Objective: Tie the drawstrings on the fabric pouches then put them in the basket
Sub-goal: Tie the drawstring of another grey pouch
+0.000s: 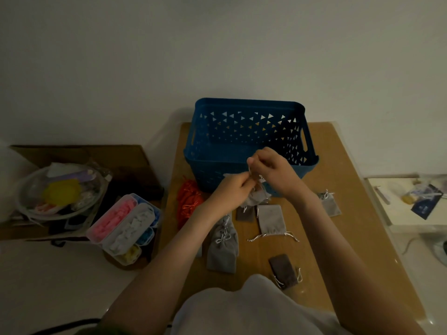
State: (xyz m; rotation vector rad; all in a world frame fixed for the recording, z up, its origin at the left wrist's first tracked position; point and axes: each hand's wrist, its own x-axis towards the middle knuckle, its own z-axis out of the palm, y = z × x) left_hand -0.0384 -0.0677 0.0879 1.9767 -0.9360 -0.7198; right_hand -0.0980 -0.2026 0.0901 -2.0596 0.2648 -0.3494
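Observation:
A blue plastic basket [249, 131] stands at the far end of the small wooden table [338, 238]. Just in front of it, my left hand [233, 187] and my right hand [273, 165] pinch the white drawstrings of a light grey pouch [257, 198] that hangs between them above the table. Other grey pouches lie on the table: a filled one with a tied bow [222, 247], a flat light one [271, 220], a dark one [284, 270] near me, a small dark one [245, 213] and one at the right [329, 204].
A pile of orange pouches [188, 201] lies left of the basket. Off the table to the left sit a compartment box of coloured clips [125, 226] and a clear bowl of items [60, 192] on a cardboard box. A white shelf with clutter [416, 199] is at the right.

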